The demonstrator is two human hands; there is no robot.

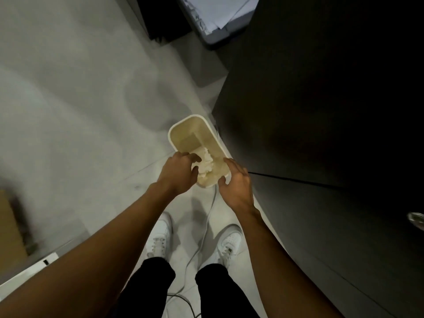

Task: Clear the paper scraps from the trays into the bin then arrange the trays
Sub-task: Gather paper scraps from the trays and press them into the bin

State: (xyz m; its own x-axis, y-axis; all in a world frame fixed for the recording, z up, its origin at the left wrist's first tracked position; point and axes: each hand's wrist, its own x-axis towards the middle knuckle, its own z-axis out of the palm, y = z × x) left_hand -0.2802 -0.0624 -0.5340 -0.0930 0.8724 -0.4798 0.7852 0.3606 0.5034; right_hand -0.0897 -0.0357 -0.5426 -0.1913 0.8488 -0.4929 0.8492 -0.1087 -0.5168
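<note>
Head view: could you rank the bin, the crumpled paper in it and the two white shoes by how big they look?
1. bin, largest.
2. left shoe and right shoe: alike, both partly under the trouser legs, so unranked.
3. crumpled paper, smallest, partly hidden by the left hand.

**Open to the left, walled on the right**

Wide room left and far over the pale floor (68, 99). Blocked on the right by the dark bench (321, 111), hard beside the right wall of the bin (195, 119). Bin mouth free from above at its far end. Near end crowded by paper scraps (205, 162), left grip (179, 173) over the near left rim, right grip (236, 182) at the near right corner. Thin cable (207, 221) trailing along the near floor between white shoes (160, 235). Grey box (215, 31) far off, cardboard box (9, 226) near left.
</note>
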